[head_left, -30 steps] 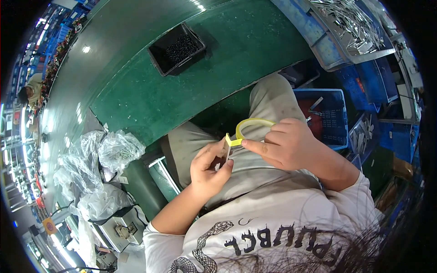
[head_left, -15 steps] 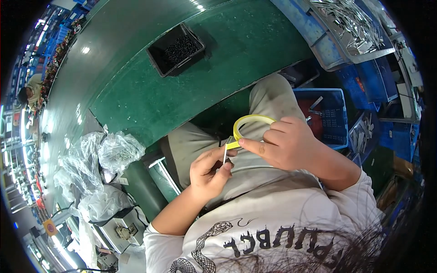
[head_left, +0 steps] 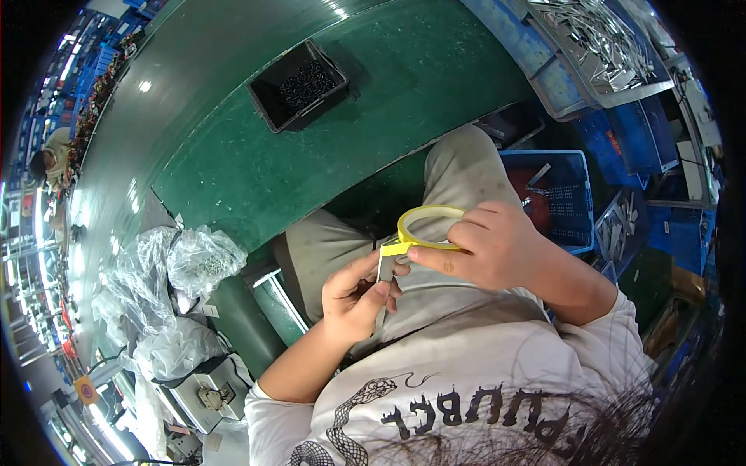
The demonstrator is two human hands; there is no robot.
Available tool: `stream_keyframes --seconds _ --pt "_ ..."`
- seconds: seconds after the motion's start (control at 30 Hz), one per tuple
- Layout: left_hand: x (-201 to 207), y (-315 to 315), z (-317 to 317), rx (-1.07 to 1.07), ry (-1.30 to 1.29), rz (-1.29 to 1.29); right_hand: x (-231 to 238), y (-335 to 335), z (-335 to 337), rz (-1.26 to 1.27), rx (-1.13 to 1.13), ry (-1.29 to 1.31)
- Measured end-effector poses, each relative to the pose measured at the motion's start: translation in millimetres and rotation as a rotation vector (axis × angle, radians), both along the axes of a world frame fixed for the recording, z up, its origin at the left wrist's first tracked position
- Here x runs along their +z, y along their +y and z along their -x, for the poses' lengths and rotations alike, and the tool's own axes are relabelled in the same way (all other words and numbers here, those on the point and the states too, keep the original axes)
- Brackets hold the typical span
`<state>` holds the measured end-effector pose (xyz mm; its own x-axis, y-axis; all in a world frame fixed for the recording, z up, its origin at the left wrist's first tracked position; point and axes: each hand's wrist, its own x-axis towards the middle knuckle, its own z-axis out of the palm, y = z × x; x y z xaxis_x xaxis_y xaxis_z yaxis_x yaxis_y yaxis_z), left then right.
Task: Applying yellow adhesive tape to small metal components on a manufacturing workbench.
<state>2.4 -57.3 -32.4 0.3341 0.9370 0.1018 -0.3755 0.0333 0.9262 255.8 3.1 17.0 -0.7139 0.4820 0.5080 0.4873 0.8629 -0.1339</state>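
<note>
My right hand (head_left: 489,252) grips a roll of yellow tape (head_left: 426,226) over my lap, its loose end running left onto a small flat grey metal piece (head_left: 386,266). My left hand (head_left: 356,297) pinches that grey piece between thumb and fingers, just below and left of the roll. The two hands almost touch at the tape end. My grey trousers (head_left: 458,171) lie beneath them.
A green work table (head_left: 256,167) with a black bin of small dark parts (head_left: 297,85) lies ahead. Clear plastic bags of parts (head_left: 183,272) sit at the left. A blue crate (head_left: 556,194) stands by my right leg, and metal trays of parts (head_left: 602,43) at the upper right.
The tape roll has shifted slightly down and right in my right hand. The tape end now lies against the grey piece, which my left hand has brought closer to the roll.
</note>
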Motion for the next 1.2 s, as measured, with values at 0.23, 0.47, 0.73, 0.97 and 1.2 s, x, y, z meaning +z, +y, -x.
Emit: stream_keyframes --seconds 0.23,0.47,0.73,0.97,1.2 --pt "-4 -2 5 -0.061 -0.041 -0.017 1 -2 2 0.01 -0.014 0.0" --pt "-1 -3 3 -0.074 -0.076 -0.026 0 -3 1 0.016 -0.022 0.016" --pt "-1 -4 4 -0.079 -0.108 -0.005 -2 -3 1 0.02 -0.034 0.023" --pt "-2 -2 3 -0.09 -0.16 0.013 -5 -2 4 0.026 -0.042 0.033" --pt "-3 -2 5 -0.108 -0.148 0.036 -11 -2 6 0.049 -0.031 0.044"
